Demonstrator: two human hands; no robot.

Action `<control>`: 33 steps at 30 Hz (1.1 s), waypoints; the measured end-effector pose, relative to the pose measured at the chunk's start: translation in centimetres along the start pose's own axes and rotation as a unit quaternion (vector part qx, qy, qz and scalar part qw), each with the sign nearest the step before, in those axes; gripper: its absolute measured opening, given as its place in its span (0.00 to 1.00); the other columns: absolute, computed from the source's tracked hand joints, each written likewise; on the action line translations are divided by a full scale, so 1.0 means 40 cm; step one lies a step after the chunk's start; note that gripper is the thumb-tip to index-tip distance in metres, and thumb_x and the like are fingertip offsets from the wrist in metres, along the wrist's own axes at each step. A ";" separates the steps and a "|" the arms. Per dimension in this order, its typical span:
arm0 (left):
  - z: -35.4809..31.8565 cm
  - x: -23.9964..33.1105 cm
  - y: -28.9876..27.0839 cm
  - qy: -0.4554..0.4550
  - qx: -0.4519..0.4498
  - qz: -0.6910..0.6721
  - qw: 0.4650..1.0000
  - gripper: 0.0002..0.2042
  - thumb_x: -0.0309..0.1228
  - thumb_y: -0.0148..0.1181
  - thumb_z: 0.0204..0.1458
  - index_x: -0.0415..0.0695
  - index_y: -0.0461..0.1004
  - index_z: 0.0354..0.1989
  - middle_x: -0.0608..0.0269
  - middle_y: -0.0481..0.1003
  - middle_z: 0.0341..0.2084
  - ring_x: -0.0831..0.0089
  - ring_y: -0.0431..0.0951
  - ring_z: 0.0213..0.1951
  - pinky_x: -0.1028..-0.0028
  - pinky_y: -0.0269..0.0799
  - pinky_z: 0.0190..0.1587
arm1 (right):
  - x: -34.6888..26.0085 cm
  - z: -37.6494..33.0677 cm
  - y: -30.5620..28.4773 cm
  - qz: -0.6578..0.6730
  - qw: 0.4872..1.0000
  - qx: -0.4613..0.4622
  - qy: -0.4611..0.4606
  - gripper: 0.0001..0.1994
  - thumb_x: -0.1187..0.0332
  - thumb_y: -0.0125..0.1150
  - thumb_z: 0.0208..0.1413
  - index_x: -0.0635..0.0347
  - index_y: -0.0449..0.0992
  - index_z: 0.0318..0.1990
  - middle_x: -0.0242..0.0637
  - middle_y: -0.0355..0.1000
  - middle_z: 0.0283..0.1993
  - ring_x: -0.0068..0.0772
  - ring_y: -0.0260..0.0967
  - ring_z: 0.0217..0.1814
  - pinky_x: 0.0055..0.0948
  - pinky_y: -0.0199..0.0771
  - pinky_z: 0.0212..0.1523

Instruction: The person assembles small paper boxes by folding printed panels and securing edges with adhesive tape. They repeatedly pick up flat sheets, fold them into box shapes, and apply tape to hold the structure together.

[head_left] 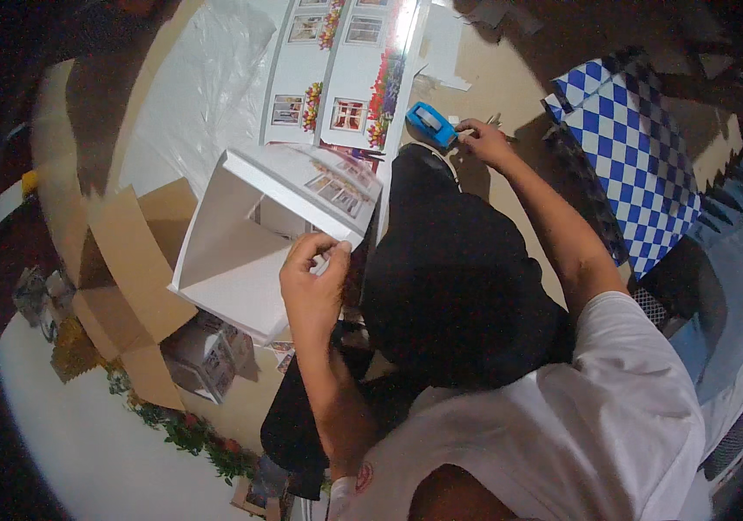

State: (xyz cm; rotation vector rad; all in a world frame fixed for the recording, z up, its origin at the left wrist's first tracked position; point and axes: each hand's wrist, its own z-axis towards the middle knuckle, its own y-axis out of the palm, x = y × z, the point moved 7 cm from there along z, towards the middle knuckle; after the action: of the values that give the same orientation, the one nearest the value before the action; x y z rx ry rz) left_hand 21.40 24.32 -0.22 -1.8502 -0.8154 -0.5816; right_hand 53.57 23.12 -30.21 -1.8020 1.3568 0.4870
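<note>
My left hand (312, 271) pinches the edge of an open white paper box (241, 247). The box lies tilted, its hollow inside toward me, and printed windows with flowers show on its outer side. To the right, my right hand (486, 144) has its fingertips closed at the cutter end of a blue tape dispenser (430, 124). Any strip of tape between those fingers is too small to make out. Beyond the box lies a long printed sheet (337, 78) with windows and flowers. A dark pointed tool (364, 154) rests at its near edge.
Clear plastic film (211, 95) lies at the far left. An open brown cardboard box (133, 295) stands left of the white box, near a small clear-sided package (207, 360) and green garland (185, 431). At right is a blue-and-white checkered bag (627, 161). Black cloth covers my legs.
</note>
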 end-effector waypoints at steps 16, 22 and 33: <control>0.033 -0.050 0.018 -0.180 -0.032 -0.227 0.957 0.05 0.28 0.62 0.49 0.39 0.75 0.29 0.71 0.71 0.20 0.86 0.65 0.22 0.83 0.58 0.25 | 0.071 0.125 0.079 0.100 0.980 -0.150 0.085 0.12 0.60 0.63 0.53 0.59 0.74 0.39 0.32 0.73 0.33 0.24 0.68 0.33 0.27 0.68 0.36; 0.051 -0.055 0.026 -0.143 -0.041 -0.244 0.958 0.05 0.27 0.61 0.50 0.39 0.75 0.27 0.72 0.70 0.21 0.86 0.66 0.24 0.82 0.60 0.27 | 0.059 0.108 0.061 0.114 0.980 -0.153 0.054 0.12 0.61 0.65 0.50 0.59 0.75 0.37 0.31 0.72 0.32 0.24 0.67 0.33 0.25 0.67 0.35; 0.061 -0.070 0.032 -0.155 -0.045 -0.269 0.950 0.05 0.27 0.63 0.50 0.41 0.73 0.27 0.74 0.71 0.23 0.87 0.67 0.27 0.83 0.61 0.30 | 0.126 0.036 0.075 0.236 0.961 -0.110 0.088 0.06 0.66 0.58 0.56 0.56 0.73 0.37 0.32 0.73 0.35 0.21 0.68 0.37 0.23 0.68 0.40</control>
State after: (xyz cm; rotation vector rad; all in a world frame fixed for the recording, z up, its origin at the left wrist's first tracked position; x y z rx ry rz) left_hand 20.60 25.44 -3.89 -1.8259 -1.5527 -0.6785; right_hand 52.77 20.87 -35.78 -1.7196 1.9372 0.7699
